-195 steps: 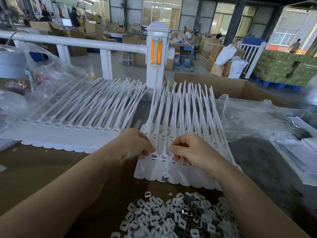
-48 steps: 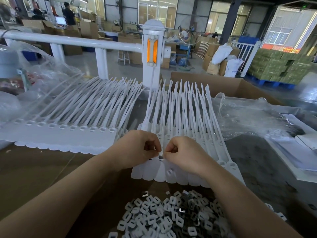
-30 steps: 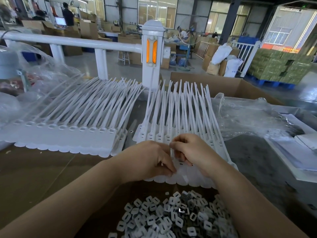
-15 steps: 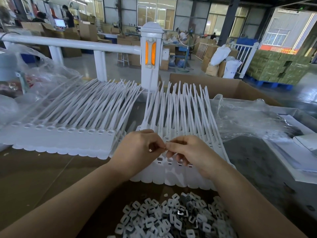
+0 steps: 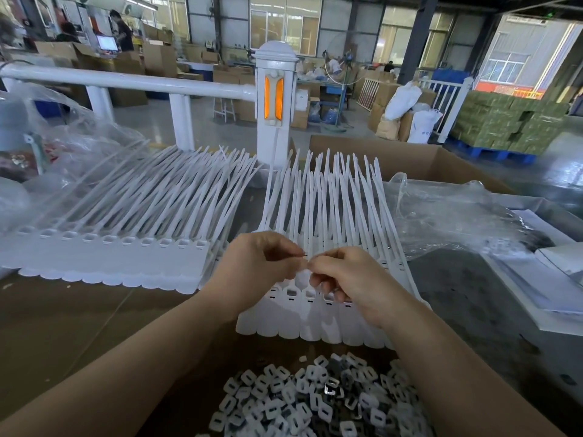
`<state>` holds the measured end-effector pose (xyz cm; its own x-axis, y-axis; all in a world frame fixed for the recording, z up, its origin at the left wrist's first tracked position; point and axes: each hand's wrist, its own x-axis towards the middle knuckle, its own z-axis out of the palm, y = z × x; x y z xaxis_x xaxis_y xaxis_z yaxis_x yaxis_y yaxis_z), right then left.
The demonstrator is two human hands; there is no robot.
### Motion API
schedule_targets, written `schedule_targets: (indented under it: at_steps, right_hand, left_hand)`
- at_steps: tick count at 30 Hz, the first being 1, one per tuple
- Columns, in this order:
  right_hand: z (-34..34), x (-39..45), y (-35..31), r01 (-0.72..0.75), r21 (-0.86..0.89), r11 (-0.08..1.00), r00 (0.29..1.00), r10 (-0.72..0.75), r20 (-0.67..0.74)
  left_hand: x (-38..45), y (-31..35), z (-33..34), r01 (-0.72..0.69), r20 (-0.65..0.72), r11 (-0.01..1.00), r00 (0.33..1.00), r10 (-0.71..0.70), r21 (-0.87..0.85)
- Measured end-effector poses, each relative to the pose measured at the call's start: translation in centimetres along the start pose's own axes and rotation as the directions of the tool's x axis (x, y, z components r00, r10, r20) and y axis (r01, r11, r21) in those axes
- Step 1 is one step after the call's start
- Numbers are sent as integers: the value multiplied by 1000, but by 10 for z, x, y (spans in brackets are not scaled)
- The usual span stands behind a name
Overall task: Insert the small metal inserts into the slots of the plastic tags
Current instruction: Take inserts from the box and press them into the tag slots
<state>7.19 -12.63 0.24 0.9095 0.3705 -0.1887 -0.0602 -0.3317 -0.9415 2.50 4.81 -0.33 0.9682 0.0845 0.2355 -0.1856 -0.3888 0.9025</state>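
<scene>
Up close, a worker's left hand [image 5: 265, 263] and right hand [image 5: 344, 279] meet fingertip to fingertip, curled fingers pinching something too small to make out, just above a joined row of white plastic tags [image 5: 315, 313] with long upright tails. Small pale and metallic inserts [image 5: 315, 402] lie heaped nearest the worker on the brown table [image 5: 63, 326]. A second tag row [image 5: 120, 260] rests to the left.
</scene>
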Motion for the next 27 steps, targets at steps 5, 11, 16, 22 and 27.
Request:
schedule_targets:
  at_steps: [5, 11, 16, 22, 27]
  right_hand:
    - [1, 0, 1, 29, -36, 999, 999, -29, 15]
    - [0, 0, 3, 64, -33, 997, 998, -64, 23]
    - [1, 3, 6, 25, -33, 999, 1000, -26, -18]
    - [1, 5, 6, 23, -54, 998, 1000, -23, -14]
    - [1, 6, 6, 23, -84, 996, 1000, -24, -15]
  left_hand:
    - [2, 7, -5, 264, 155, 962, 956, -251, -74]
    - [6, 9, -9, 372, 159, 923, 922, -354, -96]
    - [8, 5, -4, 351, 85, 930, 929, -360, 105]
    - [8, 1, 2, 272, 63, 914, 951, -304, 302]
    - [12, 1, 3, 287, 67, 891, 942, -330, 350]
